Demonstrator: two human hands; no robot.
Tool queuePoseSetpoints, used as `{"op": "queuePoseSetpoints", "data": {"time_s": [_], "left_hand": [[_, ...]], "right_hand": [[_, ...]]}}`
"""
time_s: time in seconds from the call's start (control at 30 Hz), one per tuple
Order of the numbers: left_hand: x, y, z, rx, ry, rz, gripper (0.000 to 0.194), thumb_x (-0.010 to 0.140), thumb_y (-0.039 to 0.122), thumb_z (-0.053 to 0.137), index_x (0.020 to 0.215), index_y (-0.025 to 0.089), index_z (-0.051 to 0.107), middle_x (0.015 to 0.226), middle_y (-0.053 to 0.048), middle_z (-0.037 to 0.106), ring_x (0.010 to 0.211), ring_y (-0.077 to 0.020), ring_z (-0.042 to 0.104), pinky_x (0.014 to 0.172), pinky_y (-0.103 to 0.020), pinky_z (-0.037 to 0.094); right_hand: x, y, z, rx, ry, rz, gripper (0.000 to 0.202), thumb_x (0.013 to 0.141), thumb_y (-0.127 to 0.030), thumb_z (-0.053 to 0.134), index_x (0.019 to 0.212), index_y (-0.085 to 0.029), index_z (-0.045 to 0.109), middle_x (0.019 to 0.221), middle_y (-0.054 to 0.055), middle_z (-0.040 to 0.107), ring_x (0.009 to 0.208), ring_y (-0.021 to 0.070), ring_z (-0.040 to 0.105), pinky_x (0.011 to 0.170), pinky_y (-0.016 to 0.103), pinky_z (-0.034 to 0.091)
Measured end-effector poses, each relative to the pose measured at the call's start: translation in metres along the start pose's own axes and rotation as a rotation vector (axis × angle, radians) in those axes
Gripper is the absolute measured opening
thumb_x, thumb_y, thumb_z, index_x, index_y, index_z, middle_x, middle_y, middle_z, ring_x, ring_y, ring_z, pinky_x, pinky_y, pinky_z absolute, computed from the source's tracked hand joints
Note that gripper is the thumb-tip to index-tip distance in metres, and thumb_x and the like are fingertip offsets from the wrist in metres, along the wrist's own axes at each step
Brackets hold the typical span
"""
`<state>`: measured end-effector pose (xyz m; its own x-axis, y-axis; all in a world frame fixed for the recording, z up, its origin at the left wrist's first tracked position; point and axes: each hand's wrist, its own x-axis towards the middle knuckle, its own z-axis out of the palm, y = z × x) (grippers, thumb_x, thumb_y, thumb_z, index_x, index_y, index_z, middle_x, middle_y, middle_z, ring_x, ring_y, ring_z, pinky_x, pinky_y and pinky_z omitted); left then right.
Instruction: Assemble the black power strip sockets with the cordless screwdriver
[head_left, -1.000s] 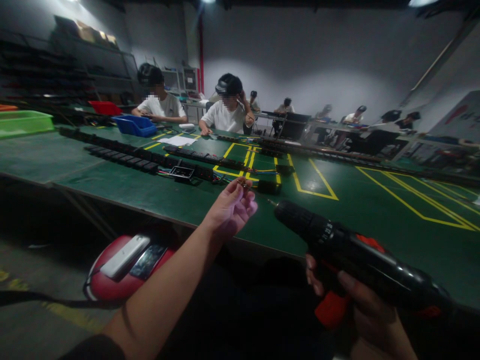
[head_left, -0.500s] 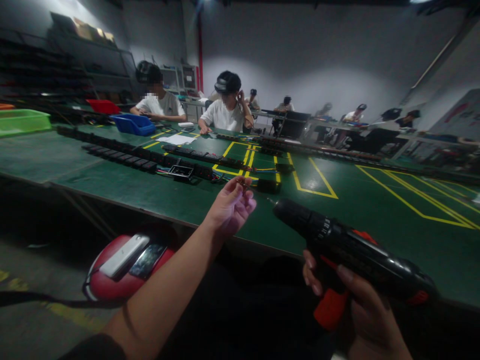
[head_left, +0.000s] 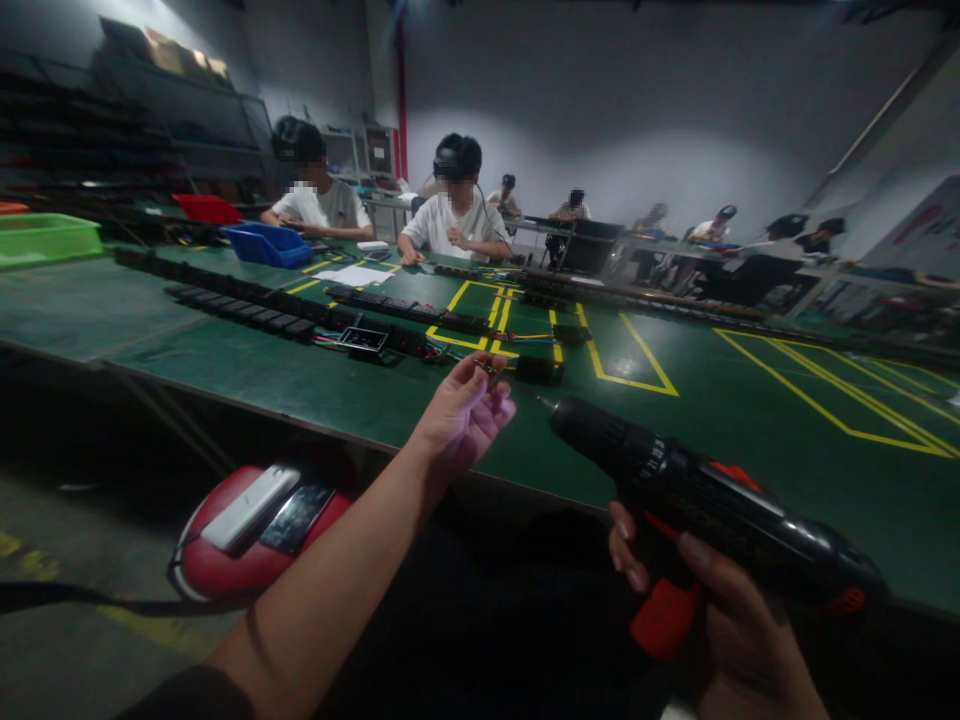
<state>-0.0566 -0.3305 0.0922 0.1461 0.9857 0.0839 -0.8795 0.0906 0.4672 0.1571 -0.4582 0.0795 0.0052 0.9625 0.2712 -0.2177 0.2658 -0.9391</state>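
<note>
At the far left a green bin [head_left: 49, 242] is running out of view, its left end cut off. Below the green table [head_left: 337, 405] a red seat [head_left: 232, 575] is bearing a white slab [head_left: 251, 508] and a dark phone [head_left: 298, 520], and the left forearm is covering the seat's lower right side. Black strips [head_left: 244, 315] are lying on the table, their fittings too dim to make out. Beyond, a co-worker [head_left: 454, 235] is holding one hand before the chest — half a second ago it was up beside the head. The left hand [head_left: 466, 418] is hovering over the table's near edge, thumb and fingers pinching metal bits [head_left: 489, 367], which are partly hidden and too small to count. Just to the right a black box [head_left: 541, 369] is resting on the table. The drill [head_left: 712, 505] is hanging at the right, hardly shifting since the earlier view; its bit [head_left: 547, 403] is pointing up-left, near the left hand but apart, and its long axis is slanting down to the right, the rear fading into shadow. The right hand [head_left: 742, 615] is wrapping the grip, hiding much of it, the forearm running off below.
</note>
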Motion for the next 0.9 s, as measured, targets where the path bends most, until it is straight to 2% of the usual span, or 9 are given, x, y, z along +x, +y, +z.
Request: {"op": "queuePoseSetpoints", "data": {"time_s": [0.2,0.47,0.67,0.8,0.9], "left_hand": [[0.001,-0.003,-0.005,0.022,0.030,-0.008,0.021,0.077,0.021,0.089,0.091,0.025,0.073,0.098,0.004,0.080,0.069,-0.0062,0.068,0.062,-0.018,0.050],[0.001,-0.001,-0.003,0.003,0.019,-0.014,0.016,0.081,0.020,0.086,0.089,0.023,0.072,0.091,0.003,0.080,0.065,-0.0061,0.065,0.061,-0.019,0.048],[0.001,-0.001,-0.005,0.033,0.036,-0.028,0.021,0.077,0.019,0.089,0.091,0.024,0.073,0.095,0.003,0.080,0.069,-0.0071,0.067,0.063,-0.020,0.050],[0.002,-0.002,-0.007,0.021,0.004,-0.017,0.019,0.077,0.017,0.088,0.087,0.024,0.073,0.091,0.004,0.079,0.067,-0.0071,0.066,0.062,-0.020,0.049],[0.002,-0.003,-0.007,0.018,-0.002,-0.009,0.017,0.078,0.017,0.087,0.086,0.024,0.073,0.091,0.003,0.079,0.066,-0.0068,0.064,0.062,-0.021,0.048]], "right_hand": [[0.000,-0.007,0.003,0.005,0.013,0.036,0.026,0.089,-0.043,0.070,0.105,-0.023,0.073,0.088,0.006,0.070,0.056,0.0147,0.059,0.053,0.031,0.049],[0.002,-0.004,-0.004,0.002,-0.021,0.036,0.027,0.089,-0.043,0.069,0.104,-0.022,0.073,0.081,0.004,0.067,0.056,0.0146,0.058,0.053,0.030,0.049],[0.003,-0.003,-0.008,-0.020,-0.070,0.031,0.028,0.090,-0.044,0.069,0.109,-0.023,0.074,0.091,0.007,0.072,0.057,0.0159,0.062,0.052,0.031,0.051],[0.002,-0.004,-0.004,-0.010,-0.024,0.038,0.024,0.090,-0.043,0.068,0.100,-0.022,0.074,0.085,0.007,0.070,0.056,0.0151,0.060,0.053,0.031,0.051],[0.003,-0.006,-0.001,0.001,-0.037,0.023,0.025,0.089,-0.044,0.069,0.102,-0.022,0.073,0.080,0.005,0.068,0.054,0.0147,0.058,0.051,0.030,0.050]]}}
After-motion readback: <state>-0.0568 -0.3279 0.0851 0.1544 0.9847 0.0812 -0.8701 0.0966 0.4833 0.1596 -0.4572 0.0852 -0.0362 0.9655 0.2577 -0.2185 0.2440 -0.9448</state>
